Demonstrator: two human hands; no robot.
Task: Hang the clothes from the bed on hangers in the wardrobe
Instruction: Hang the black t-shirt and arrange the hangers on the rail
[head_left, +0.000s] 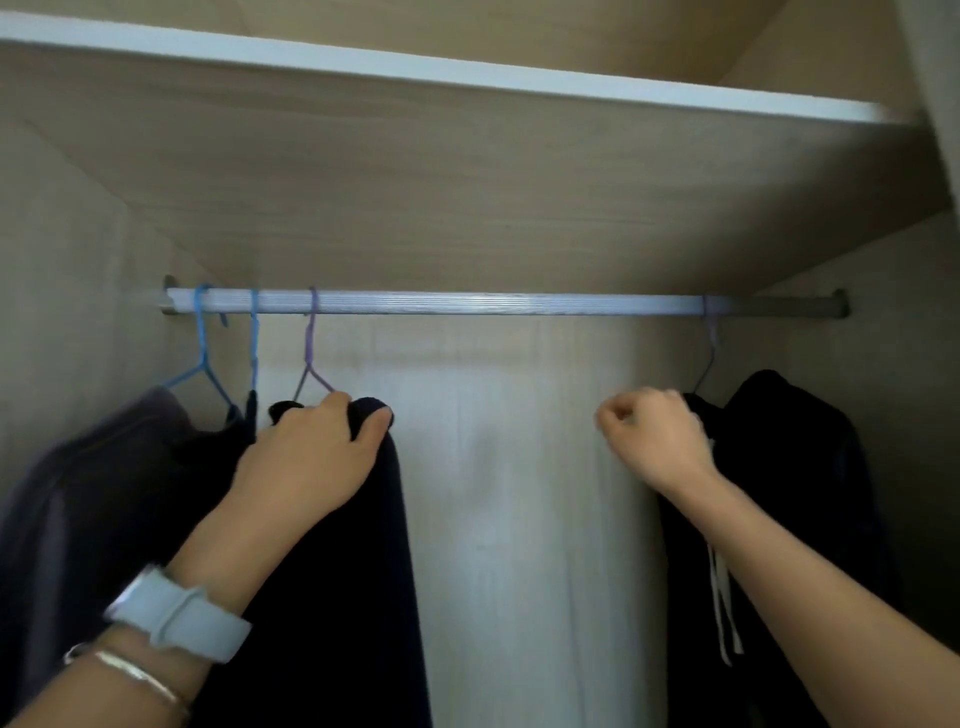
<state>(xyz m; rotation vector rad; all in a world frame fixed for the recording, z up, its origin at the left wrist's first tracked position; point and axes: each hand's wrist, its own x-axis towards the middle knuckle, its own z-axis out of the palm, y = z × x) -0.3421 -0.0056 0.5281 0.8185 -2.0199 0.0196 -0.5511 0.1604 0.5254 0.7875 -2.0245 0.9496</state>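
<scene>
One silver rail (467, 304), pale shelf (467, 208) above — left hand (311, 452) gripping dark garment (337, 597)

Right hand (652, 434) motion-blurred; dark garments (332, 597) cropped at bottom edge

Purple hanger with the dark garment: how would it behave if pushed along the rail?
The hanger would likely slide easily, since only its thin hook rests over the rail. It would probably swing, hanging from that one point. The garment looks floppy, draping straight down below the left hand.
</scene>
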